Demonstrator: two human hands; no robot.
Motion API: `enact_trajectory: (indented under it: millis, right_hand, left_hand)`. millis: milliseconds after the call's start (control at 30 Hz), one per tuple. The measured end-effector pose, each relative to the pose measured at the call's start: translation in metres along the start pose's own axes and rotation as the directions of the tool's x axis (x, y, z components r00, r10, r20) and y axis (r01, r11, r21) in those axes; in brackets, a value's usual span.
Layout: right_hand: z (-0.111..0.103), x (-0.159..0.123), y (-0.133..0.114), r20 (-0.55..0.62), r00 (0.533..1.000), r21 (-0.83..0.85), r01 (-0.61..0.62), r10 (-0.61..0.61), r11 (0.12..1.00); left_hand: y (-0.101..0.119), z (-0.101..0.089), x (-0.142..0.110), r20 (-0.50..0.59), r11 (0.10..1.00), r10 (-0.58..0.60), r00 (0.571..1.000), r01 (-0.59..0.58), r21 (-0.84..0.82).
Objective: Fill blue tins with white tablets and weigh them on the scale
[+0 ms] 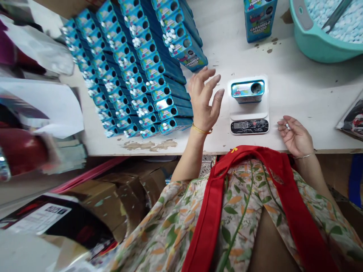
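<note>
A white digital scale [248,110] lies in front of me on the table. On its platform stands a blue candy tin [247,93] with a round hole in its top. Between the tin rows and the scale, my left hand [204,99] is raised with its fingers apart and holds nothing. Its fingertips are near the end tin [193,56] of the closest row; I cannot tell whether they touch it. To the right of the scale, my right hand [297,136] has a small white candy [288,126] at its fingers, palm turned up.
Several rows of blue tins [153,58] fill the left side, many with white candies on their lids. Another tin [259,24] stands at the back. A turquoise basin [317,49] of pale candies holds a metal scoop [337,15]. Cardboard boxes [104,204] sit below the table, left.
</note>
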State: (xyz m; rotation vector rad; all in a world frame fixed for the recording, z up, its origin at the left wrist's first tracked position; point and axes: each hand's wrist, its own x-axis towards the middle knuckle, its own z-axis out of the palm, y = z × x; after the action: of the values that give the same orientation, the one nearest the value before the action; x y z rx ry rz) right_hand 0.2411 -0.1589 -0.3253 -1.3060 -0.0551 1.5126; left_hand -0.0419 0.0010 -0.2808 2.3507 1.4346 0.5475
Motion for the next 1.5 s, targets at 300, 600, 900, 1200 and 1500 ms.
enact_trajectory:
  millis: [300, 600, 900, 1200, 1500]
  right_hand:
    - [-0.005, 0.003, 0.006, -0.04, 0.999, 0.062, -0.031, 0.033, 0.998]
    - [-0.007, -0.001, 0.012, -0.05, 0.998, 0.096, -0.018, 0.023, 0.995]
    - [-0.009, -0.002, 0.01, -0.045, 0.998, 0.074, -0.041, 0.044, 0.996]
    - [-0.011, 0.001, 0.004, -0.021, 0.998, 0.017, -0.054, 0.054, 0.998]
    - [-0.008, 0.0, 0.009, 0.0, 1.0, 0.032, 0.007, -0.007, 0.999]
  left_hand:
    - [0.021, 0.004, 0.008, 0.06, 0.991, 0.112, 0.992, -0.116, 0.064]
    - [0.025, 0.039, 0.104, 0.106, 0.955, 0.282, 0.953, -0.29, 0.067]
    - [0.013, 0.076, 0.174, -0.042, 0.982, 0.17, 0.985, -0.165, 0.095]
    - [-0.107, 0.042, 0.119, -0.443, 0.936, -0.103, 0.891, 0.237, 0.26]
    - [-0.082, 0.019, 0.101, -0.261, 0.957, -0.028, 0.965, 0.102, 0.271]
